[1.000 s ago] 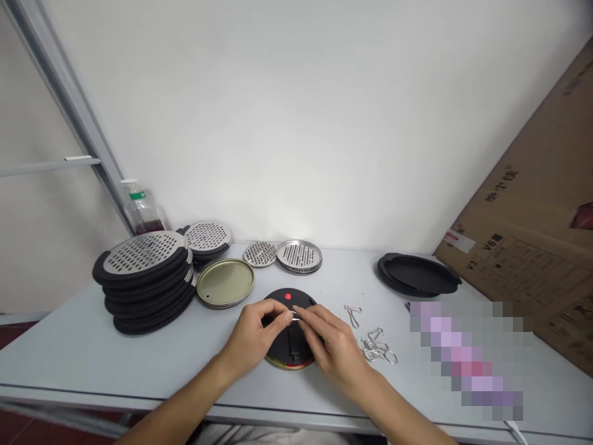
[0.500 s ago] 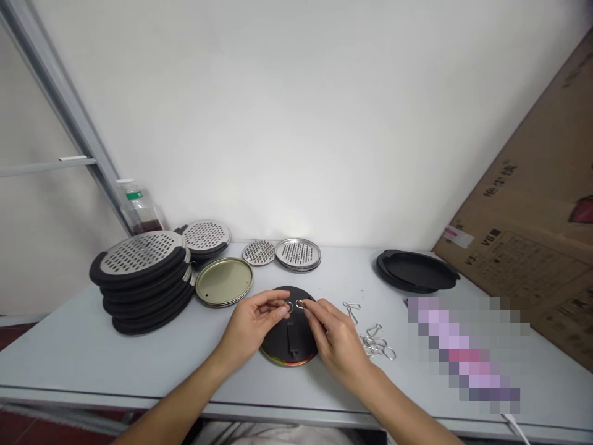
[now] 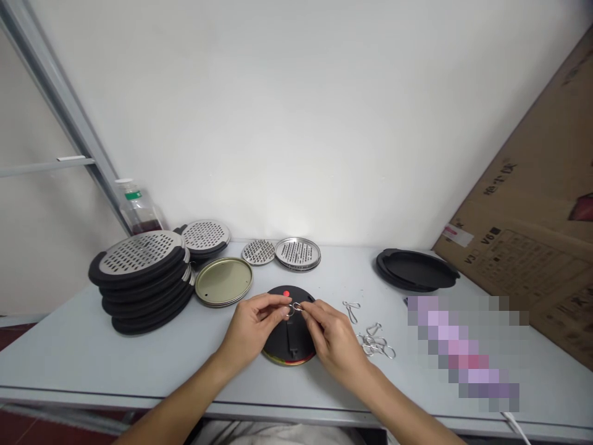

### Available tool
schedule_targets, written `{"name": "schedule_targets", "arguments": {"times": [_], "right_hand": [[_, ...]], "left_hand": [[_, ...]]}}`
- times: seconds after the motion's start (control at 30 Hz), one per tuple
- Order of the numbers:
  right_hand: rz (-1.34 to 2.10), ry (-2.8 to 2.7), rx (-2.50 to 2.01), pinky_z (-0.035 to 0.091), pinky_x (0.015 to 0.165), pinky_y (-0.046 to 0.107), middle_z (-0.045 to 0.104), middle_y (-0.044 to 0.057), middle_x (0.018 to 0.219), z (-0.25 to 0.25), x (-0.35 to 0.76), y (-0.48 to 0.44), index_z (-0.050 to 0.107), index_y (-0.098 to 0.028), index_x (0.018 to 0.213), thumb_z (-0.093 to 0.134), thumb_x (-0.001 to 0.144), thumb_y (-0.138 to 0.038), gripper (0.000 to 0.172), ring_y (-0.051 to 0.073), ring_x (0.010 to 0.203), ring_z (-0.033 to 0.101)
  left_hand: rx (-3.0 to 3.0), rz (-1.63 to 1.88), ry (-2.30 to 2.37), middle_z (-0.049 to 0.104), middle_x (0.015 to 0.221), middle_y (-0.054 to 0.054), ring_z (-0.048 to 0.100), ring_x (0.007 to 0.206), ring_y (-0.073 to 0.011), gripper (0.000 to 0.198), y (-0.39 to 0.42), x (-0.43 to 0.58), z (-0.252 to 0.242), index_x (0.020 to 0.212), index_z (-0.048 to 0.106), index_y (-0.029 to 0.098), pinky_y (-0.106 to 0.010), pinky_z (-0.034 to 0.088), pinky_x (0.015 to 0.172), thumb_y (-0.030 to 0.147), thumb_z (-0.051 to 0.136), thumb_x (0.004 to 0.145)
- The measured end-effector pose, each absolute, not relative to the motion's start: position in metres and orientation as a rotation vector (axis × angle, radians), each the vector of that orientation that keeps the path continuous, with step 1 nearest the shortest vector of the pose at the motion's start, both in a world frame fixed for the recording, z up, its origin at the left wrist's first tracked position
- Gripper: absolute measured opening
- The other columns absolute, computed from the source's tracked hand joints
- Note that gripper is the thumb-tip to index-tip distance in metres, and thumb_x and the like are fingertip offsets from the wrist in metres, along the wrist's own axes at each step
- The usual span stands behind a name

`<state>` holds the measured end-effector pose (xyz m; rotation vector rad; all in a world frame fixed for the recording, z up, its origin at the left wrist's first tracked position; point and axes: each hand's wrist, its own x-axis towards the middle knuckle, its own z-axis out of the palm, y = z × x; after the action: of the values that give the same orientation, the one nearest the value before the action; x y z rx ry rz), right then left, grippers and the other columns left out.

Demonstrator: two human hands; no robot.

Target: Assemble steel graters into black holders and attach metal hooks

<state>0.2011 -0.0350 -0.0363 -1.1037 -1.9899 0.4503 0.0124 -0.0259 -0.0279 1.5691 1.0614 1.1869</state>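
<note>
My left hand (image 3: pixel 250 324) pinches a small metal wire ring (image 3: pixel 290 314) between thumb and fingers. In my right hand (image 3: pixel 338 340) is a silvery wire clip, its looped end (image 3: pixel 297 306) poking out from the fingertips. The loop meets the ring; whether they are linked I cannot tell. Both hands hover over a round black disc (image 3: pixel 277 343) with a raised strip, a red spot (image 3: pixel 286 293) near its far edge and a coloured rim at the near side. Several loose wire clips (image 3: pixel 377 349) lie on the table, right of my right hand.
At the left stands a stack of black-rimmed round graters (image 3: pixel 143 254), with a bottle (image 3: pixel 141 210) behind. Gold-coloured lids (image 3: pixel 225 281) and metal grater discs (image 3: pixel 298 253) lie farther back. Black trays (image 3: pixel 414 272), a pixelated object (image 3: pixel 463 352) and a cardboard box (image 3: pixel 532 216) occupy the right.
My right hand has moved slightly left, bringing the clip's loop from a small gap up against the ring. A red spot now shows on the black disc.
</note>
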Motion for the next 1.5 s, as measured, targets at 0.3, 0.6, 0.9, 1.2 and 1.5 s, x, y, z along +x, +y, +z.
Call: {"name": "schedule_targets", "arguments": {"times": [0.3,0.6,0.9,1.2,1.5], "right_hand": [[0.519,-2.040,-1.097,0.040,0.061,0.027,0.055,0.002,0.073,-0.035,0.199,-0.036,0.063,-0.019,0.086,0.039,0.098,-0.015,0.027,0.017,0.066,0.054],[0.524,-2.082,-1.063,0.036,0.059,0.026,0.052,0.000,0.069,-0.035,0.197,-0.038,0.058,-0.019,0.079,0.039,0.096,-0.012,0.026,0.015,0.062,0.049],[0.613,-2.085,-1.053,0.035,0.061,0.026,0.054,0.000,0.066,-0.031,0.197,-0.038,0.055,-0.019,0.072,0.042,0.098,-0.014,0.029,0.014,0.063,0.049],[0.822,-1.961,-1.028,0.043,0.066,0.026,0.063,0.001,0.073,-0.026,0.199,-0.039,0.066,-0.020,0.078,0.042,0.102,-0.024,0.034,0.015,0.070,0.057],[0.599,-1.902,-1.056,0.050,0.072,0.029,0.073,0.005,0.089,-0.031,0.198,-0.039,0.072,-0.021,0.102,0.052,0.098,-0.022,0.021,0.018,0.078,0.067]], "left_hand": [[2.162,1.261,1.161,0.069,0.080,0.000,0.067,0.070,-0.0135,0.011,-0.033,0.016,-0.030,0.097,0.064,0.019,-0.024,0.053,0.068,0.019,0.053,0.096],[2.791,1.484,1.122,0.065,0.072,0.000,0.061,0.063,-0.0145,0.015,-0.032,0.020,-0.036,0.093,0.058,0.017,-0.027,0.050,0.062,0.003,0.052,0.091],[2.726,1.552,1.157,0.066,0.073,-0.001,0.065,0.064,-0.0146,0.014,-0.033,0.022,-0.039,0.092,0.058,0.017,-0.025,0.053,0.062,0.005,0.051,0.091],[2.671,1.542,1.265,0.066,0.071,-0.001,0.065,0.064,-0.0146,0.014,-0.031,0.019,-0.038,0.093,0.061,0.018,-0.026,0.053,0.064,0.009,0.051,0.093],[1.954,1.303,1.264,0.071,0.078,0.000,0.069,0.072,-0.0148,0.014,-0.028,0.014,-0.031,0.091,0.066,0.019,-0.025,0.054,0.069,0.028,0.056,0.096]]}}
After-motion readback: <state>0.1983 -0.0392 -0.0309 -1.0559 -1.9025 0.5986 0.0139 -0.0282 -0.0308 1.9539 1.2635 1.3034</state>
